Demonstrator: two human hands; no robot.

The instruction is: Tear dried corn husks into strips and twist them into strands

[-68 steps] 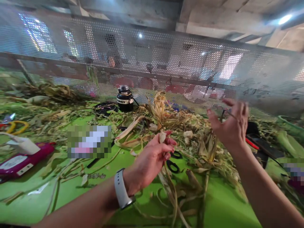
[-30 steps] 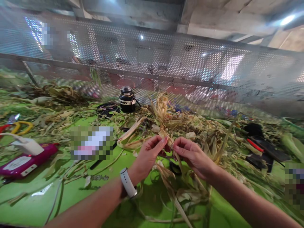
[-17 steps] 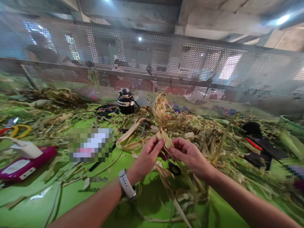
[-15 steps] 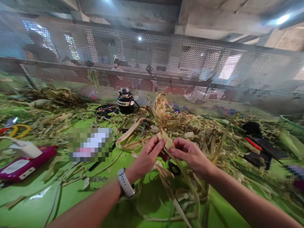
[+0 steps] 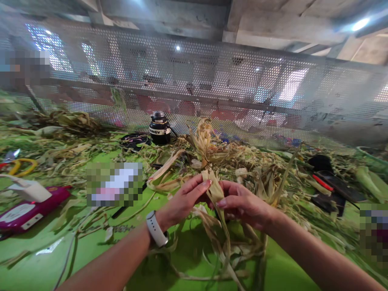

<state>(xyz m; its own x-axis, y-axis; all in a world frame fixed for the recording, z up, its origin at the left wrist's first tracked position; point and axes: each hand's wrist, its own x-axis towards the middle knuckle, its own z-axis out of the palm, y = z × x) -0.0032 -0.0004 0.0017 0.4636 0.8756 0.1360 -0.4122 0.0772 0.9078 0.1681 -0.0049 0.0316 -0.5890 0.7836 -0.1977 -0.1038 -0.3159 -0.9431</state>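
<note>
Between my hands, in the middle of the head view, is a pale, dry strip of corn husk (image 5: 216, 189). My left hand (image 5: 189, 197), with a white band on its wrist, pinches the strip's upper end between thumb and fingers. On the other side my right hand (image 5: 242, 202) grips it a little lower, thumb on top and fingers curled behind. The strip's long tail hangs down toward me over more loose husk strips (image 5: 212, 232) on the green table (image 5: 145, 266). Just beyond my fingers stands a bunched dry husk (image 5: 203, 139).
A black jar-shaped bottle (image 5: 160, 129) stands at the back before a perforated metal screen (image 5: 182, 81). To the left lie a magenta power strip (image 5: 36, 210) with a white charger (image 5: 30, 190) and yellow-handled scissors (image 5: 26, 166). Dark tools with a red part (image 5: 323, 184) lie right among husk scraps.
The husk strip has turned and spread wider between my fingers, its tail swinging left. My left hand has shifted slightly left and my right wrist has rolled a little.
</note>
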